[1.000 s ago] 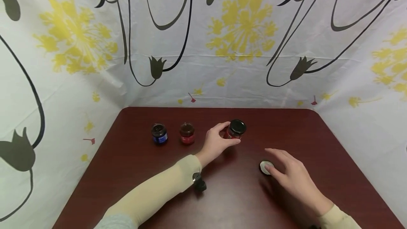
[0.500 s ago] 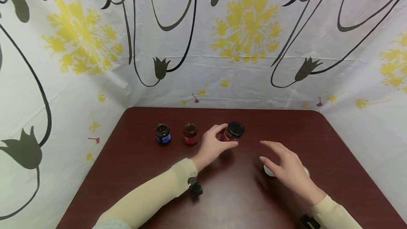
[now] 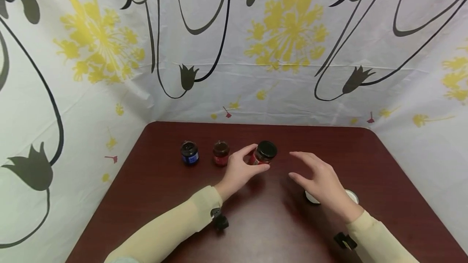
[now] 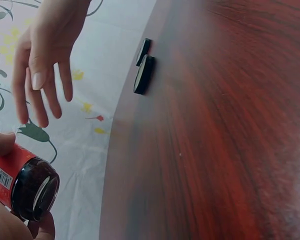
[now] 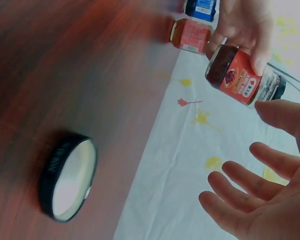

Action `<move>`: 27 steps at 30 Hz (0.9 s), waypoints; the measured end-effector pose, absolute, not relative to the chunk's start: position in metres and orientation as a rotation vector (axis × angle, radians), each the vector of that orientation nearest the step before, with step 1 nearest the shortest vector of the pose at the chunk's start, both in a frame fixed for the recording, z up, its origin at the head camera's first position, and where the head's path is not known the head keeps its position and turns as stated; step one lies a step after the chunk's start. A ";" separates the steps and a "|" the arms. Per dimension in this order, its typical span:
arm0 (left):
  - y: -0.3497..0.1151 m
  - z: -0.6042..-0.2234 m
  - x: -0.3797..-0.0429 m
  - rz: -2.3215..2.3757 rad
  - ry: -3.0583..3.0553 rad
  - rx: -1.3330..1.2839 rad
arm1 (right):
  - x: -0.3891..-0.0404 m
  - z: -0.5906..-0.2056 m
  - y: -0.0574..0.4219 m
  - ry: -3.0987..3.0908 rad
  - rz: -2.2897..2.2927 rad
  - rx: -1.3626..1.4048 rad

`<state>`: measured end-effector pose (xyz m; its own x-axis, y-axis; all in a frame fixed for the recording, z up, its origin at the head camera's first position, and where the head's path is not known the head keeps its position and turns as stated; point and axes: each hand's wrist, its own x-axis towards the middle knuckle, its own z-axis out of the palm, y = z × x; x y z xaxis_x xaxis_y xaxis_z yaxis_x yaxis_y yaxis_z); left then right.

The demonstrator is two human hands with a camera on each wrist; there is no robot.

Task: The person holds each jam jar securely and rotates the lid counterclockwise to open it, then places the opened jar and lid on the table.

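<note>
My left hand (image 3: 237, 173) grips a glass jar with a red label (image 3: 257, 160), thumb on its near side and fingers behind. The jar's dark lid (image 3: 266, 149) is on; in the right wrist view the jar (image 5: 235, 75) is tilted, raised off the table. My right hand (image 3: 321, 180) hovers to the right of the jar, fingers spread and slightly bent, holding nothing. Below it two loose lids lie with pale insides up: one lid (image 3: 311, 199) partly behind the hand, another lid (image 3: 353, 196) beyond the wrist.
At the back left stand two lidless jars, one with a blue label (image 3: 190, 155), one with a reddish label (image 3: 221, 156). The dark red wooden table (image 3: 263, 222) meets a patterned white cloth (image 3: 234, 84) at the back and sides.
My left hand has drawn the jar a little left and nearer. My right hand has risen from the loose lid and come left toward the jar. The head view has shifted slightly.
</note>
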<state>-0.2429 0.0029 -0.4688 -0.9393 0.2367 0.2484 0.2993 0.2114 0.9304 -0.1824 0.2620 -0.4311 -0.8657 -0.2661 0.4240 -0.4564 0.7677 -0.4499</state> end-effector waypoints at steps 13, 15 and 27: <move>-0.003 -0.470 -0.235 -1.834 -2.428 -0.552 | -0.193 -0.413 0.243 -2.511 0.803 0.679; -0.003 -0.470 -0.234 -1.824 -2.425 -0.562 | -0.193 -0.411 0.241 -2.499 0.801 0.683; -0.006 -0.470 -0.229 -1.746 -2.390 -0.611 | -0.196 -0.405 0.230 -2.474 0.889 0.682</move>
